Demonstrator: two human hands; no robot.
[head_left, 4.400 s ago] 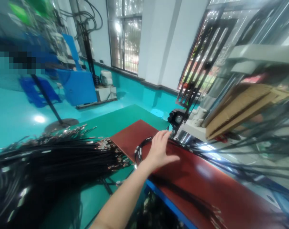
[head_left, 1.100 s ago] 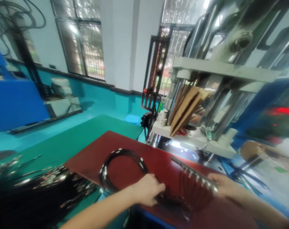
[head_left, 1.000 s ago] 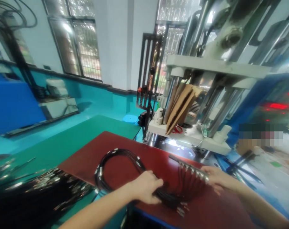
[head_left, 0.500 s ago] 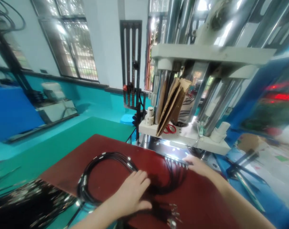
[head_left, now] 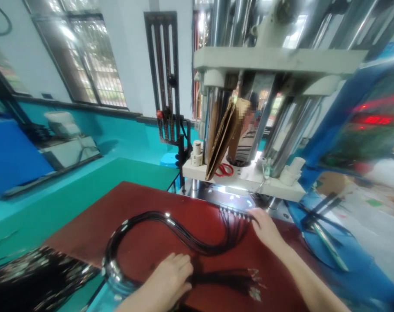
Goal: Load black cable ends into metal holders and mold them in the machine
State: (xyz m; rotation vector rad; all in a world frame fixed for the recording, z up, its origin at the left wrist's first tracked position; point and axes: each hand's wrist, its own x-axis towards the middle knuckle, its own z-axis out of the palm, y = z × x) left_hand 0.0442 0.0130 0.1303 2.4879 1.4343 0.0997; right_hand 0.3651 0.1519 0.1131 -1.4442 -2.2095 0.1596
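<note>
A bundle of black cables (head_left: pixel 197 246) curves over the dark red board (head_left: pixel 144 255). Its separate ends meet a row of small metal fittings (head_left: pixel 234 213) at the foot of the press. My right hand (head_left: pixel 265 225) has its fingertips at the right end of that row, closed on something too small to make out. Low in the middle, my left hand (head_left: pixel 172 275) is wrapped round the cable bundle, whose loose ends with metal terminals (head_left: pixel 255 284) lie to its right.
The press (head_left: pixel 242 180) stands behind the board, with cardboard (head_left: pixel 221 138) and red-handled scissors (head_left: pixel 225 170) on it. More black cables (head_left: pixel 37 277) lie at lower left. A pen-like tool (head_left: pixel 330 247) rests at right. Someone's striped clothing shows behind the press.
My left hand has moved down and slightly left, off the upper part of the cables. The loose terminal ends have shifted right. The camera view has shifted a little.
</note>
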